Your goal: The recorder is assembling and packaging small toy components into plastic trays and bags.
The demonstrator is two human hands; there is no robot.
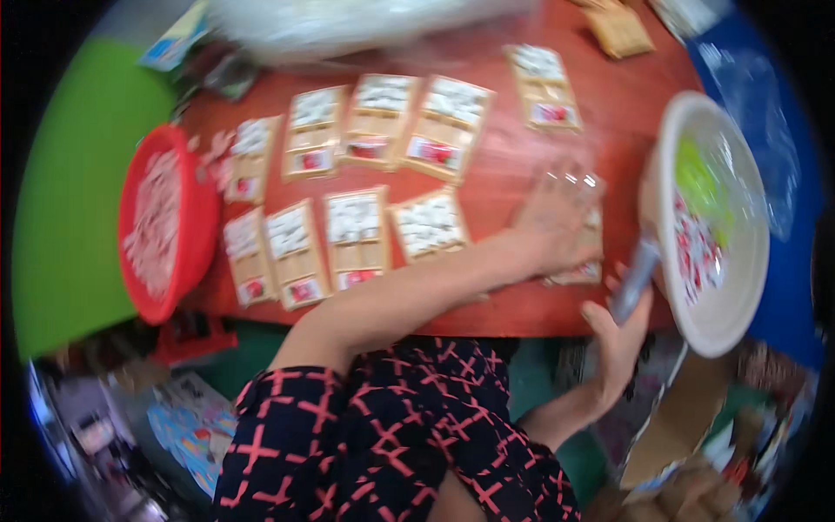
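Observation:
My left hand (557, 222) reaches across to the right side of the red table, palm down over a tan compartment tray (576, 275) that it mostly hides. Its fingers look stretched out, though motion blurs them. Close to the table's front edge, my right hand (622, 326) is closed around a grey, rod-shaped tool (637, 277). That tool slants up toward a cream basin (755, 217); its exact kind is too blurred to make out. Several similar trays (357, 230) with white pieces at one end and a red-and-white label at the other lie in two rows to the left.
A red basin (161, 300) of pinkish pieces stands at the left. Inside the cream basin are small red-and-white items (696, 257) and a bright green piece (696, 178). Clear plastic sheeting (365, 26) covers the far edge. A lone tray (545, 87) lies at the back right.

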